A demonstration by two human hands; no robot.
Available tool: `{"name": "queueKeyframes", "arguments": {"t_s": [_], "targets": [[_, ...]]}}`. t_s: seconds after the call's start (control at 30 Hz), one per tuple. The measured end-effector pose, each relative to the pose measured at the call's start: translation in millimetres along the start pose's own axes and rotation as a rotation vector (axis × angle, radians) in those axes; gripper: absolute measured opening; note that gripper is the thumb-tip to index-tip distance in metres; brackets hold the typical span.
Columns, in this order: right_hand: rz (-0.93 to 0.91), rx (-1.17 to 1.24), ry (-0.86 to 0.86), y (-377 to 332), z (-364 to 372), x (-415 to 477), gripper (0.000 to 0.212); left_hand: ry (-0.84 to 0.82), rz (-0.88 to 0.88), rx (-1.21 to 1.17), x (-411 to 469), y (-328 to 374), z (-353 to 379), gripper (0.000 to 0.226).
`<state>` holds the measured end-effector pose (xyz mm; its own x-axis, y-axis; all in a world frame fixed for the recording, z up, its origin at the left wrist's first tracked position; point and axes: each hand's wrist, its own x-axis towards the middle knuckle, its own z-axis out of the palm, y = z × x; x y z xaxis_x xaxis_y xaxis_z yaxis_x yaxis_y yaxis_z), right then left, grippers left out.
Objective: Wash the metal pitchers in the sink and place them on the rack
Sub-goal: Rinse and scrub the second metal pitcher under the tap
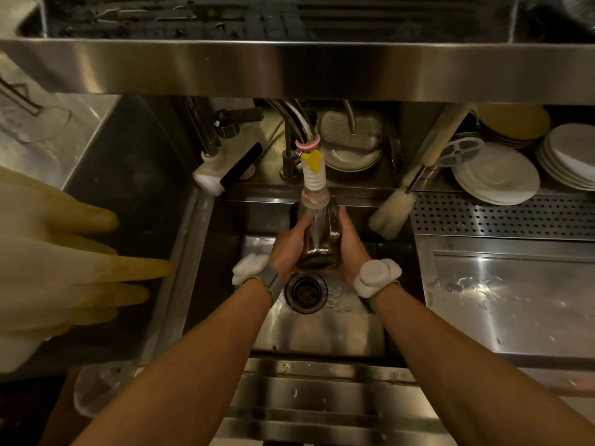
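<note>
A metal pitcher [326, 235] is held over the sink [322, 336], directly under the tap's ribbed white nozzle [315, 178], and water runs onto it. My left hand [289, 244] grips its left side and my right hand [349, 244] grips its right side. The pitcher lies tilted between my palms, one end toward me. Just below my hands sits the round drain [305, 292]. My fingers hide much of the pitcher's body.
A white bottle brush [391, 210] leans at the sink's right rim. A perforated steel drain board [502, 215] and wet counter [508, 300] lie to the right, with stacked plates [495, 175] behind. Yellowish rubber gloves [54, 265] hang at the left. A steel shelf [296, 66] overhangs the tap.
</note>
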<state>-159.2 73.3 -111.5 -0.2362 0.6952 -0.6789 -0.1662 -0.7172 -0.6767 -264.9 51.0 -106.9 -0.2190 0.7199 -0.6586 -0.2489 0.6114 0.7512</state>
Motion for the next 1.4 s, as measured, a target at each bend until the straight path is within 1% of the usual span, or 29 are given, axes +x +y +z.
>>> {"name": "queueKeyframes", "arguments": {"t_s": [0.03, 0.07, 0.1, 0.13, 0.2, 0.27, 0.3, 0.33, 0.4, 0.43, 0.5, 0.57, 0.6, 0.63, 0.7, 0.73, 0.83, 0.9, 0.97, 1.0, 1.07, 1.13, 1.17, 1.2, 1.23, 1.27, 1.3, 1.33, 1.4], "targets": [[0.022, -0.041, -0.030, 0, 0, -1, 0.085, 0.030, 0.028, 0.028, -1, -1, 1, 0.058], [0.041, -0.124, -0.053, 1, -1, -2, 0.097, 0.061, 0.048, 0.059, 0, -2, 0, 0.068], [0.043, -0.212, -0.071, 4, -2, -3, 0.101, 0.082, 0.061, 0.090, -1, -3, -3, 0.077], [0.022, -0.282, -0.087, 6, -3, -5, 0.096, 0.082, 0.087, 0.101, 0, -5, -8, 0.079], [-0.011, -0.361, -0.094, 10, -6, -4, 0.071, 0.019, 0.183, 0.086, -3, -7, -16, 0.071], [-0.039, -0.367, -0.130, 10, -7, -2, 0.044, -0.025, 0.233, 0.116, -6, -8, -22, 0.076], [-0.058, -0.355, -0.154, 9, -8, -4, 0.036, -0.041, 0.245, 0.095, -7, -8, -24, 0.075], [-0.081, -0.345, -0.169, 8, -7, -4, 0.034, -0.053, 0.252, 0.063, -5, -8, -26, 0.068], [-0.102, -0.340, -0.184, 6, -9, -3, 0.039, -0.070, 0.257, 0.039, -1, -8, -27, 0.048], [-0.100, -0.341, -0.183, 6, -11, -2, 0.041, -0.075, 0.256, 0.063, 0, -7, -26, 0.043], [-0.079, -0.351, -0.147, 7, -15, 0, 0.050, -0.081, 0.263, 0.121, 0, -7, -22, 0.044], [-0.037, -0.319, -0.075, 8, -19, 1, 0.067, -0.045, 0.234, 0.168, 0, -5, -18, 0.043], [-0.013, -0.287, -0.045, 8, -22, 0, 0.068, -0.027, 0.202, 0.161, 1, -2, -15, 0.041], [0.010, -0.251, -0.026, 8, -24, -1, 0.059, -0.010, 0.164, 0.139, 1, 1, -13, 0.037], [0.057, -0.179, 0.011, 4, -25, -3, 0.032, 0.021, 0.080, 0.099, 3, 5, -11, 0.035], [0.078, -0.147, 0.035, 2, -24, -2, 0.028, 0.032, 0.049, 0.096, 4, 5, -12, 0.036], [0.107, -0.136, 0.057, 0, -13, 2, 0.036, 0.007, -0.052, -0.029, 7, 4, -12, 0.048], [0.109, -0.169, 0.070, -1, -4, 4, 0.043, 0.016, -0.072, -0.151, 10, 4, -12, 0.066], [0.093, -0.209, 0.094, -2, 2, 6, 0.047, 0.022, -0.110, -0.180, 13, 5, -14, 0.085], [0.090, -0.236, 0.106, -2, 3, 5, 0.049, 0.016, -0.115, -0.165, 11, 7, -14, 0.080], [0.106, -0.264, 0.136, -6, 2, 4, 0.050, -0.008, -0.098, -0.131, 4, 12, -11, 0.050], [0.144, -0.252, 0.161, -11, -4, 2, 0.049, -0.033, -0.110, -0.101, 3, 13, -2, 0.038], [0.153, -0.255, 0.163, -12, -8, 2, 0.052, -0.039, -0.086, -0.068, 1, 14, 4, 0.039], [0.151, -0.263, 0.164, -14, -11, 1, 0.056, -0.012, -0.042, -0.025, 2, 14, 8, 0.050], [0.143, -0.274, 0.165, -15, -12, -1, 0.062, 0.012, 0.005, 0.034, 4, 13, 11, 0.069], [0.123, -0.283, 0.165, -16, -12, -2, 0.067, 0.032, 0.051, 0.096, 7, 11, 11, 0.079], [0.097, -0.284, 0.158, -16, -10, -2, 0.067, 0.029, 0.097, 0.136, 8, 11, 12, 0.078], [0.069, -0.270, 0.151, -17, -8, -3, 0.063, 0.022, 0.135, 0.118, 4, 13, 11, 0.069], [0.047, -0.219, 0.145, -18, -4, -3, 0.051, 0.040, 0.151, 0.021, -1, 16, 6, 0.052]]}}
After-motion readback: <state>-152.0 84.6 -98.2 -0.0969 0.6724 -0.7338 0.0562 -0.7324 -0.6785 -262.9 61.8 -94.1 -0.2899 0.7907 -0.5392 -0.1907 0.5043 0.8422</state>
